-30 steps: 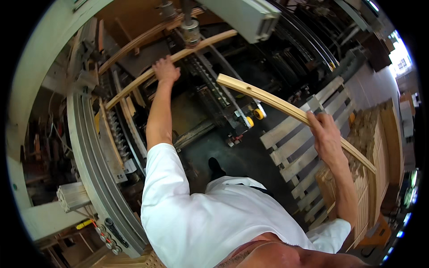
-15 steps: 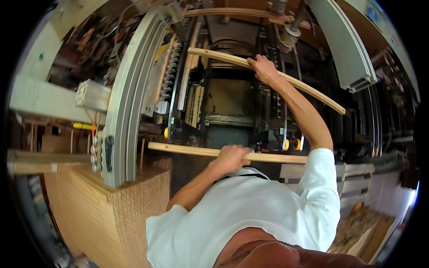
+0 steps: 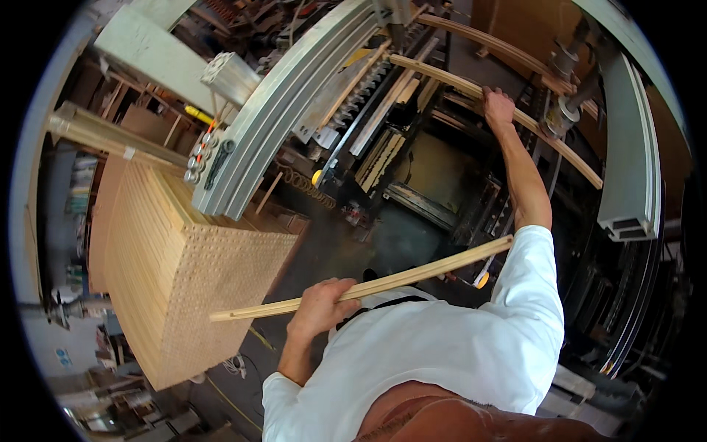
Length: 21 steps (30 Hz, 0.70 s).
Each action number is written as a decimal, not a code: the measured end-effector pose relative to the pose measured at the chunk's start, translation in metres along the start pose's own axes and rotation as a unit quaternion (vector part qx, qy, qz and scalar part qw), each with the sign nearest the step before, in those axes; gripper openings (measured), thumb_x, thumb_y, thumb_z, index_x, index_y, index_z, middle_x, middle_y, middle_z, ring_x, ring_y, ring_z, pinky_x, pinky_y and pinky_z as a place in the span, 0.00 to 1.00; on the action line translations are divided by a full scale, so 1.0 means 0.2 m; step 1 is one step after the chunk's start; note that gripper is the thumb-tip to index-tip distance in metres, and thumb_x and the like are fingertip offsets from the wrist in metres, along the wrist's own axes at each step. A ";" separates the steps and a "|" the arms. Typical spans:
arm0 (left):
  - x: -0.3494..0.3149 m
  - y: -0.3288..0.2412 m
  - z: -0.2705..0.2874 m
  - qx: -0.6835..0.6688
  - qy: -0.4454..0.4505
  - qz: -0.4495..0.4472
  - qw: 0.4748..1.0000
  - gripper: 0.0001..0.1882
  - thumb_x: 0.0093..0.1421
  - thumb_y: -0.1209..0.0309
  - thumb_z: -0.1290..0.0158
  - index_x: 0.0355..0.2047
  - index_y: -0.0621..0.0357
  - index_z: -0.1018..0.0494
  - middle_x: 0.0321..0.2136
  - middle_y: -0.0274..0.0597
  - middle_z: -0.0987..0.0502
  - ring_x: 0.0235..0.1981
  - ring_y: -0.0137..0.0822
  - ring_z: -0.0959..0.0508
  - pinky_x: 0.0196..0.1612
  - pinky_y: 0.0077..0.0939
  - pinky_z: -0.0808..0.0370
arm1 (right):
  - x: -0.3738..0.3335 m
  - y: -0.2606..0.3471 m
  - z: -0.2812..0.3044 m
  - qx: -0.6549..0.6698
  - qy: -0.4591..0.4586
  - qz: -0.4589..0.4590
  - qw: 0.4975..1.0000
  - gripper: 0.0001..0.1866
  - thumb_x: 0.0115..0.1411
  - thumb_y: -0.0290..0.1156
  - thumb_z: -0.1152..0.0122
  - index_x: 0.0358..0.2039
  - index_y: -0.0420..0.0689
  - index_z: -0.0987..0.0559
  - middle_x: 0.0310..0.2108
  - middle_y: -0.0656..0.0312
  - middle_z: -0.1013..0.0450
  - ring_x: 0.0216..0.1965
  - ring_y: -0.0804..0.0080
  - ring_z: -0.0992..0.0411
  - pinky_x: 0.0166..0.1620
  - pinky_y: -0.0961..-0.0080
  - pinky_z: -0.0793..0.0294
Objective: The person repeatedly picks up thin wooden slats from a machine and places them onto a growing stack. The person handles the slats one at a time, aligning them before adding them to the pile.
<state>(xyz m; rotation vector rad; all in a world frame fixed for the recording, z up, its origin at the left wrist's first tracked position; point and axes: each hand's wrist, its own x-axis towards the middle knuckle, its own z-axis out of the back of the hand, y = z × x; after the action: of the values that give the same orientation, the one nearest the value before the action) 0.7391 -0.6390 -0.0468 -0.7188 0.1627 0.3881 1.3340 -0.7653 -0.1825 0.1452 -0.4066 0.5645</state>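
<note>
Wood stick number one [image 3: 423,270] is in the left hand [image 3: 319,305], low by the white shirt [image 3: 442,346], and not lying on the big machine [image 3: 291,121]. The left fingers are curled closed around it, nearer its left end. It slants, with its right end pointing toward the machine. Wood stick number two [image 3: 444,76] lies across the machine, and the right hand [image 3: 500,107] is bent over it. One cannot tell if those fingers squeeze it or only rest on it. A round metal foot [image 3: 560,118] is close to this stick, but whether it presses down does not show. Farther back, wood stick number three [image 3: 490,43] goes across too. So the work looks partway along: two sticks seem to have a spot on the machine, and the one in the left hand does not. On the person's left is a big stack [image 3: 213,269] of wood sticks with lots of little ends showing. Those may be finished or may be waiting for a turn; one cannot tell which.
</note>
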 end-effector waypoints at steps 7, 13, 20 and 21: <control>-0.17 0.00 0.09 -0.065 -0.052 0.133 0.988 0.18 0.53 0.65 0.35 0.43 0.57 0.21 0.36 0.53 0.20 0.39 0.56 0.21 0.41 0.42 0.24 | 0.11 0.11 -0.09 0.004 0.001 0.032 0.999 0.10 0.62 0.34 0.48 0.37 0.47 0.19 0.38 0.50 0.22 0.39 0.49 0.21 0.41 0.55 0.22; -0.37 -0.01 0.28 -0.112 -0.146 0.149 0.972 0.17 0.54 0.70 0.35 0.44 0.60 0.21 0.35 0.47 0.20 0.36 0.43 0.20 0.41 0.32 0.25 | 0.15 0.02 -0.10 0.014 0.094 -0.003 0.995 0.10 0.63 0.35 0.46 0.41 0.49 0.19 0.42 0.49 0.22 0.42 0.47 0.21 0.42 0.51 0.21; -0.83 0.07 0.49 -0.206 -0.367 0.223 0.880 0.21 0.53 0.71 0.32 0.47 0.62 0.20 0.37 0.32 0.19 0.37 0.24 0.25 0.43 0.22 0.26 | 0.13 0.08 -0.06 0.019 0.065 0.013 0.998 0.13 0.64 0.36 0.47 0.46 0.49 0.20 0.46 0.51 0.23 0.45 0.47 0.23 0.45 0.53 0.22; -0.91 0.12 0.54 -0.195 -0.385 0.200 0.880 0.19 0.55 0.69 0.33 0.46 0.62 0.20 0.36 0.32 0.19 0.36 0.25 0.24 0.42 0.22 0.26 | 0.14 0.09 -0.05 0.023 0.065 0.014 0.998 0.13 0.65 0.36 0.47 0.46 0.50 0.20 0.46 0.51 0.23 0.46 0.47 0.23 0.45 0.53 0.22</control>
<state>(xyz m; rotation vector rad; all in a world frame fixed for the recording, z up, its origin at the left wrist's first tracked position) 0.5639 -0.6043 0.0693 -0.8744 -0.5500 1.0972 1.3485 -0.7348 -0.1800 0.1466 -0.2696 0.6070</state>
